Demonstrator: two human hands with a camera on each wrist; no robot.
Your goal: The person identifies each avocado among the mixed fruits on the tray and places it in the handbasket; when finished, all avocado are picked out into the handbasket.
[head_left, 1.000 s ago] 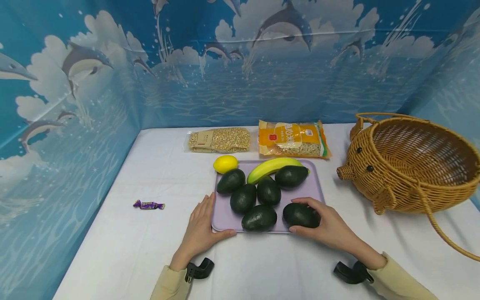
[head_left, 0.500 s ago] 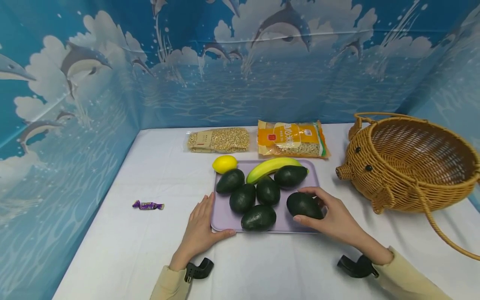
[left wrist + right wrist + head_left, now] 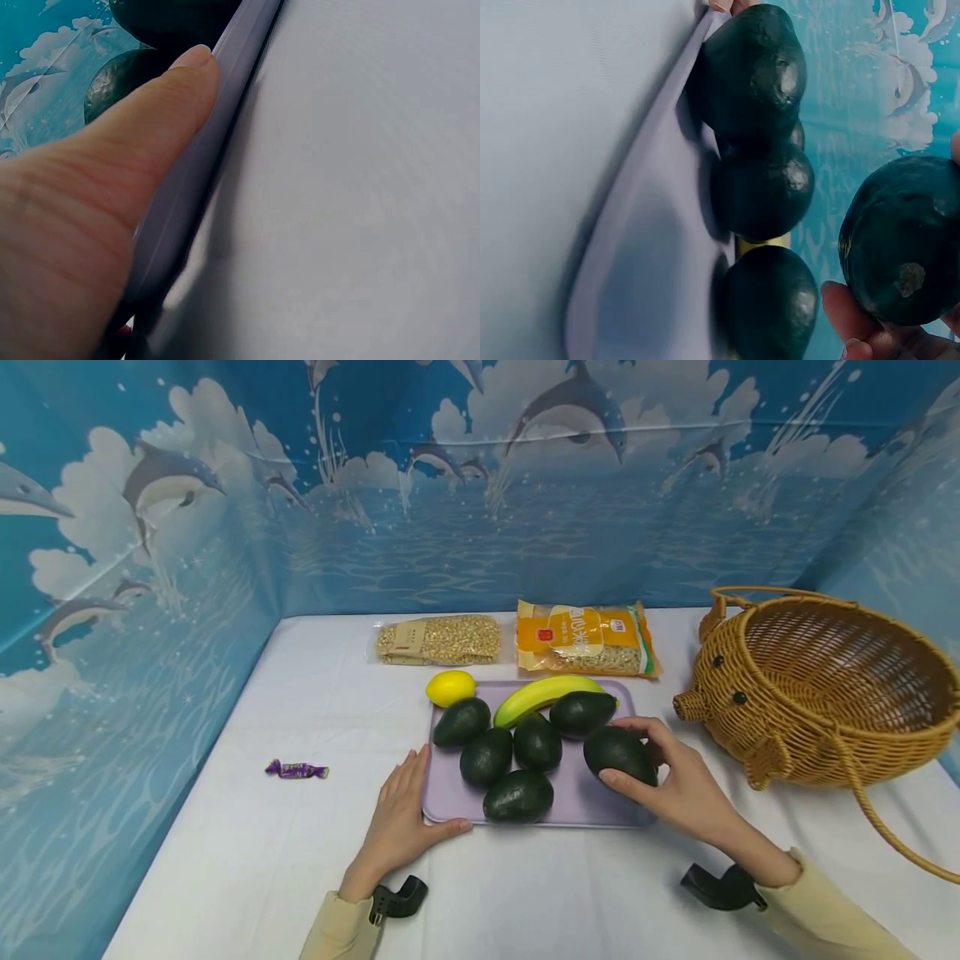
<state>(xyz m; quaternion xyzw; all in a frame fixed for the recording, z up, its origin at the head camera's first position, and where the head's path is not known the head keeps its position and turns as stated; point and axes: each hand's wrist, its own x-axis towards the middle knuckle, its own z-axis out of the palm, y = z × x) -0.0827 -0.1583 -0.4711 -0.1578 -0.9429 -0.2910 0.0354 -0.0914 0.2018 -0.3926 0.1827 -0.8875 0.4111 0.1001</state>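
Note:
In the head view a dark green avocado (image 3: 617, 753) is gripped between the thumb and fingers of my right hand (image 3: 686, 785). It is held up over the right side of a lilac tray (image 3: 592, 806); the right wrist view shows it apart from the others, its stem scar (image 3: 910, 279) visible. Several more avocados lie on the tray, one (image 3: 518, 797) at the near edge and one (image 3: 582, 713) against a yellow-green banana (image 3: 536, 697). My left hand (image 3: 401, 810) rests along the tray's near left corner with fingers extended, its thumb (image 3: 161, 112) on the near rim.
A lemon (image 3: 451, 688) sits at the tray's far left corner. Behind lie a clear bag of grains (image 3: 450, 641) and an orange packet (image 3: 585, 639). A pig-shaped wicker basket (image 3: 735, 735) stands at right, and a purple wrapped candy (image 3: 297, 770) lies at left.
My right hand has lifted the avocado from the tray's near right part and carried it slightly away and to the right. The left hand has stayed in place.

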